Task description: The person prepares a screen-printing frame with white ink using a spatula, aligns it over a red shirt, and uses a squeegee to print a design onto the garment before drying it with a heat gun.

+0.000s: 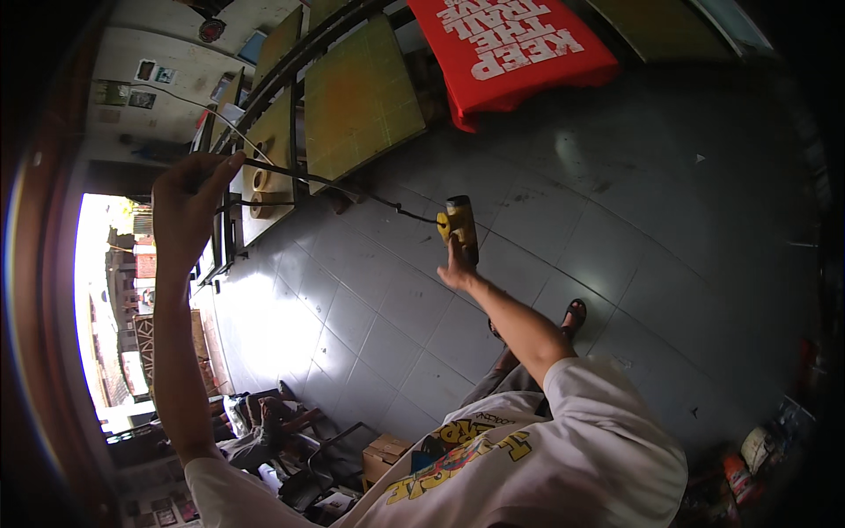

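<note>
My left hand [189,198] is raised at the left, its thumb and fingers closed on a black cord [352,191]. From there the cord runs right and slightly down, with a small knot or lump on it, to a yellow and black corded power tool [461,224]. My right hand [458,267], held out over the floor on a stretched arm, is wrapped round the tool. The tool's exact kind I cannot make out, and the fingers on its far side are hidden.
Beyond my hands stand flat yellowish boards [363,101] on dark metal arms. A red printed T-shirt [519,57] covers one board. Rolls of tape [261,205] sit on the left board. Nearer are a cardboard box [385,456] and a dark chair frame [330,453]. Grey tiles [378,308] cover the floor.
</note>
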The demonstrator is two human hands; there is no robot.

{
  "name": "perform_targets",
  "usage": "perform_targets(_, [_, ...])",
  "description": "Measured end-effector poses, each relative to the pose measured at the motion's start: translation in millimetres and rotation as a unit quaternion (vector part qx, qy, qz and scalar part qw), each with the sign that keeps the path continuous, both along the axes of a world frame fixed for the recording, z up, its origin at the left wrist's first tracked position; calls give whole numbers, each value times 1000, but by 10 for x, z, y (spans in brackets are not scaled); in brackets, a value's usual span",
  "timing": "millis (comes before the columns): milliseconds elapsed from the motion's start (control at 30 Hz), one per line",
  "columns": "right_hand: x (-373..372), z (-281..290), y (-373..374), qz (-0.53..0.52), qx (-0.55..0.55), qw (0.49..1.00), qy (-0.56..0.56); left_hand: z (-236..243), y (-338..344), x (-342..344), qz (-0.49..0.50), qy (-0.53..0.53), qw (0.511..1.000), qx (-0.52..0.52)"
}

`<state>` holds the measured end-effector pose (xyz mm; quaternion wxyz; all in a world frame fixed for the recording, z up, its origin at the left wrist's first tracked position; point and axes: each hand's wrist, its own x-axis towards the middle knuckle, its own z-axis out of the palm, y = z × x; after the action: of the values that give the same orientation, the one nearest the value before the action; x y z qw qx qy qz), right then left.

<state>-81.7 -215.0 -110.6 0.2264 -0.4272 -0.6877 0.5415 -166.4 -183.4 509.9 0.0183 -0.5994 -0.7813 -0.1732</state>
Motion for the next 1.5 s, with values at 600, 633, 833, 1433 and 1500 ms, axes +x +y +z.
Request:
perform_targets(600, [1531, 548, -178, -4, 35, 994, -104, -17, -624, -263, 36, -45, 998, 2])
perform_targets(633, [1520, 582, -75, -8, 92, 991, -96, -24, -671, -280, 42, -47, 998, -6])
perform_targets(833, [840, 762, 231, 104, 288, 944, -123, 59, -853, -454, 23, -87, 996, 3])
perform_targets(1433, [337, 616, -1155, 93, -102, 990, 7, -56, -463, -78, 10, -17, 999, -40])
perform_targets(1500, [460, 655, -1022, 24, -72, 997, -25, -41, -569, -72, 6, -30, 999, -30])
